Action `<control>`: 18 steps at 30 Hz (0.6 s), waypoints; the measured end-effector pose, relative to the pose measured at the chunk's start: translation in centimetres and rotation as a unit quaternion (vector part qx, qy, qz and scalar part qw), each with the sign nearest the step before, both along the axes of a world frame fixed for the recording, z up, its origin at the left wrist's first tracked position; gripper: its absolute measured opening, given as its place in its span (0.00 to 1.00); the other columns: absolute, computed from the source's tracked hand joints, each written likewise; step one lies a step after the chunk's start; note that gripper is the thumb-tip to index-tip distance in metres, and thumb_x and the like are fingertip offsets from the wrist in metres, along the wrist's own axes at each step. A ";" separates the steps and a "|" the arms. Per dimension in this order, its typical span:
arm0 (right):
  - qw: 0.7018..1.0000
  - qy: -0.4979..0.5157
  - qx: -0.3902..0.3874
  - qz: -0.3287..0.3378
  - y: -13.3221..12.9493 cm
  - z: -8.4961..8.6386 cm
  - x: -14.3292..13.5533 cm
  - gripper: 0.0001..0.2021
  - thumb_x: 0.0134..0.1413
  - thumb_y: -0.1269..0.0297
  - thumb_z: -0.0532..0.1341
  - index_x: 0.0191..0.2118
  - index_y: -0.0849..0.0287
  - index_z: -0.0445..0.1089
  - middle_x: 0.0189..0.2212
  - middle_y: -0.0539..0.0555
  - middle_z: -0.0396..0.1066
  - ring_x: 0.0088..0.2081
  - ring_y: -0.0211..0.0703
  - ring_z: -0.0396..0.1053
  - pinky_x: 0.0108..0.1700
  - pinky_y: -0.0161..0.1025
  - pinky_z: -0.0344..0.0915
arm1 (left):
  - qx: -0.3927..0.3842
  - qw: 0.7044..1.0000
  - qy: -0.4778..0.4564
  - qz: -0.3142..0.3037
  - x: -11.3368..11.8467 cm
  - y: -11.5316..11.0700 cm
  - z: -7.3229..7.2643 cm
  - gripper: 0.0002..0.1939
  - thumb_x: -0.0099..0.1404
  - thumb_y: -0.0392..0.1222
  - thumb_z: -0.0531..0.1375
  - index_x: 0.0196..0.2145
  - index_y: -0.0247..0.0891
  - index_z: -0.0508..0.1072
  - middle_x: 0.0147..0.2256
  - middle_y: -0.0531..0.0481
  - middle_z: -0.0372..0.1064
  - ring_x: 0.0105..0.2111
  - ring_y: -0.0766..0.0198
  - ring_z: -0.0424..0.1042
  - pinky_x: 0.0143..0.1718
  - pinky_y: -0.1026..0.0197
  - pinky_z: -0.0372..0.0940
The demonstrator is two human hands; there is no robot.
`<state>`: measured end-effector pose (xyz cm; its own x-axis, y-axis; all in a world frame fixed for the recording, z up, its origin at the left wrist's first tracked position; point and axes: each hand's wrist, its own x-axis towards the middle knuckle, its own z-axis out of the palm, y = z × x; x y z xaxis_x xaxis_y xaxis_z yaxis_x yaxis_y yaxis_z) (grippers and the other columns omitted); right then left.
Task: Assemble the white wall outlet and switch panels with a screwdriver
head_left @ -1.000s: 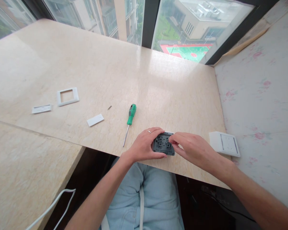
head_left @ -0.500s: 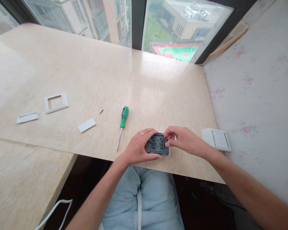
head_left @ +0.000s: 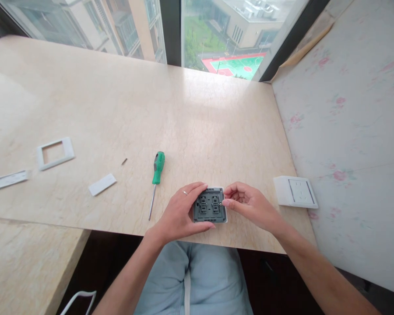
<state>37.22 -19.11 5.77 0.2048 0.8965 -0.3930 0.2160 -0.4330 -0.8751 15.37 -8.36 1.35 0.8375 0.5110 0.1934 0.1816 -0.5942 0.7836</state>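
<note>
A grey wall switch body point(head_left: 209, 211) with a white edge and two dark mechanisms is held at the counter's front edge. My left hand point(head_left: 183, 211) grips it from the left, fingers along the far side and thumb along the near side. At its right edge, my right hand point(head_left: 244, 202) has thumb and forefinger closed in a pinch. A tiny shiny piece, perhaps a screw head, shows at the thumb tip; what the fingers hold is mostly hidden. To the left lie a green-handled screwdriver point(head_left: 158, 168) and a small screw point(head_left: 124, 161).
A white switch cover point(head_left: 103, 184), a white frame point(head_left: 68, 148) and another white cover strip point(head_left: 11, 179) lie on the stone counter point(head_left: 118, 109). A white socket point(head_left: 297, 192) is on the right wall. Windows line the back. A white cable point(head_left: 80, 297) hangs at lower left.
The camera view has shifted, so the counter items appear farther left and lower. My right thumb is straighter against the switch's right edge. My left hand keeps its hold.
</note>
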 end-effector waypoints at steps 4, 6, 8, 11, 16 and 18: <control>0.999 0.027 -0.004 -0.025 -0.2 -0.8 -0.3 0.14 0.52 0.54 0.69 0.39 0.55 0.70 0.35 0.52 0.73 0.36 0.43 0.71 0.39 0.42 0.68 | -0.007 1.000 0.003 0.003 0.0 0.0 0.3 0.45 0.56 0.59 0.71 0.65 0.45 0.59 0.61 0.39 0.65 0.60 0.45 0.66 0.61 0.43 0.64; 0.999 0.035 -0.010 -0.026 -0.2 -0.8 -0.4 0.14 0.51 0.55 0.69 0.39 0.55 0.69 0.34 0.51 0.72 0.36 0.43 0.70 0.39 0.42 0.68 | -0.009 1.000 0.002 0.004 0.0 0.0 0.4 0.45 0.55 0.59 0.71 0.65 0.45 0.60 0.61 0.40 0.66 0.60 0.45 0.67 0.61 0.43 0.64; 0.999 0.039 -0.015 -0.027 -0.1 -0.7 -0.4 0.13 0.51 0.56 0.69 0.38 0.55 0.69 0.34 0.51 0.72 0.36 0.42 0.70 0.39 0.42 0.67 | -0.009 1.000 0.000 0.005 0.1 0.0 0.5 0.45 0.55 0.59 0.71 0.65 0.45 0.60 0.60 0.40 0.66 0.60 0.45 0.67 0.61 0.43 0.64; 0.998 0.048 -0.020 -0.029 0.2 -0.5 -0.5 0.13 0.50 0.57 0.68 0.37 0.55 0.68 0.33 0.50 0.70 0.35 0.41 0.69 0.38 0.41 0.66 | -0.005 1.000 -0.007 0.003 0.1 0.0 0.4 0.45 0.55 0.59 0.71 0.64 0.45 0.60 0.60 0.39 0.66 0.60 0.46 0.67 0.60 0.44 0.64; 0.997 0.066 -0.019 -0.029 0.5 -0.3 -0.5 0.12 0.49 0.59 0.68 0.36 0.56 0.66 0.32 0.48 0.68 0.33 0.39 0.67 0.37 0.40 0.65 | 0.002 1.000 -0.017 0.001 0.1 0.1 0.3 0.46 0.55 0.60 0.72 0.64 0.44 0.60 0.60 0.38 0.66 0.59 0.46 0.68 0.60 0.44 0.65; 0.997 0.071 -0.015 -0.029 0.4 -0.3 -0.6 0.13 0.49 0.58 0.68 0.36 0.56 0.66 0.32 0.48 0.68 0.34 0.39 0.67 0.38 0.40 0.65 | 0.004 1.000 -0.019 0.002 0.1 0.1 0.3 0.46 0.54 0.61 0.72 0.64 0.44 0.60 0.60 0.38 0.66 0.59 0.46 0.68 0.60 0.44 0.65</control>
